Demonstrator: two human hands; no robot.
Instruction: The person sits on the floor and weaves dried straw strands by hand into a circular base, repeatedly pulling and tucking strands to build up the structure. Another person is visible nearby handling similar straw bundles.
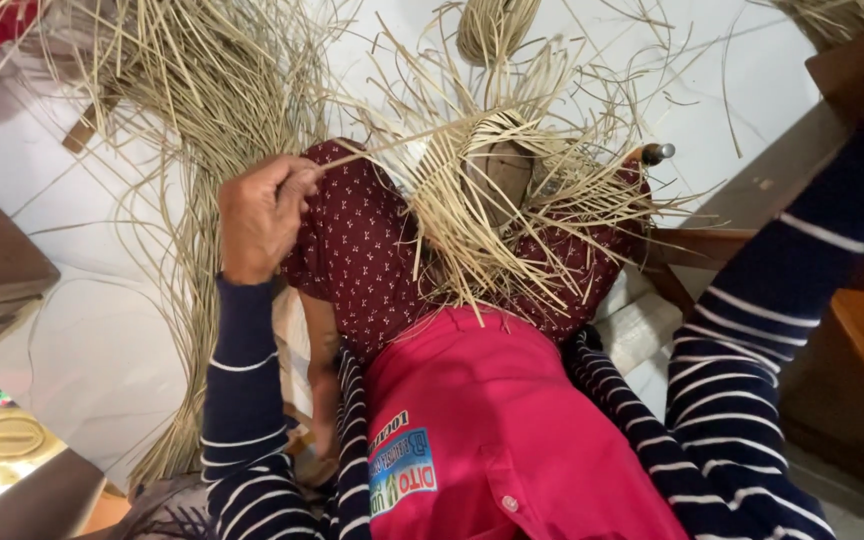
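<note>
Pink cloth (492, 420) lay closest to the lens, over the person's front, with striped navy sleeves (242, 400) on either side of it. Off to the left, a long bundle of pale cane strands (177, 200) ran down across the white floor (72, 210), loose ends fanning toward the top left corner. The left hand (264, 215) was raised just beside that bundle, fingers curled shut and pinching one strand (372, 150), which ran rightward from the thumb to the weave. On the lap, over a maroon dotted skirt (362, 260), sat the half-woven piece (497, 190), a tight band of plaiting with many free ends bristling out all round it. A coil of cane (492, 25) rested on the floor beyond it, near the top edge. Farther right stood a dark wooden stool or table (852, 240). The right arm (792, 300) reached up past it, and its hand went out of view at the right edge, so I could not tell whether it was open or closed.

To my eye the strand was being drawn taut through the plait. Doing that well would call for a steady pull along the line of the weave, a grip kept close to the end, and the piece held firm on the lap so the neighbouring strands were not dragged out of place.
</note>
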